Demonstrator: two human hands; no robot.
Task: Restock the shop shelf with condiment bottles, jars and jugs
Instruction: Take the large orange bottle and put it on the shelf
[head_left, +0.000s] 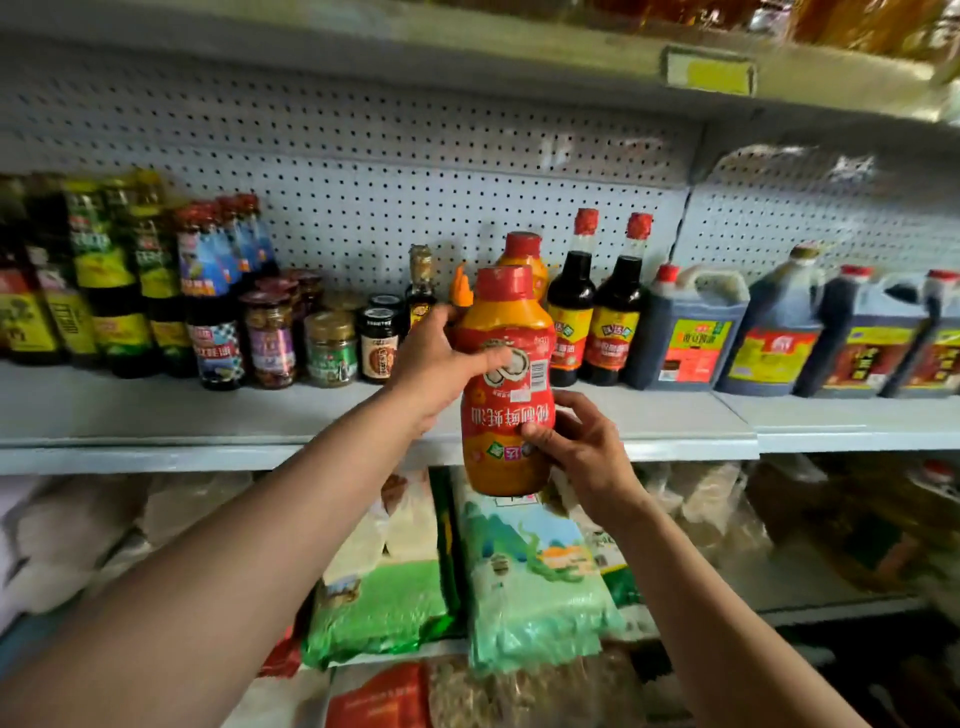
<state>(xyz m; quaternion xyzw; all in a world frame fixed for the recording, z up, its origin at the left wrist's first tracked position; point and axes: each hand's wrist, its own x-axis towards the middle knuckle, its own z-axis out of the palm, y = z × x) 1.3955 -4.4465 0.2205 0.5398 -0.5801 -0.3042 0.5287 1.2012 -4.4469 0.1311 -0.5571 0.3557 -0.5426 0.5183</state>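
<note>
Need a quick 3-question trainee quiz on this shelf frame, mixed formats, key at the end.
1. True or false: both hands grip the orange bottle.
2. Which hand holds the bottle lower down? A) left hand B) right hand
3. Fill in: right behind the held bottle, on the shelf, stands a matching bottle with a ____ cap.

Key: 1 true; 2 B; 3 red.
</note>
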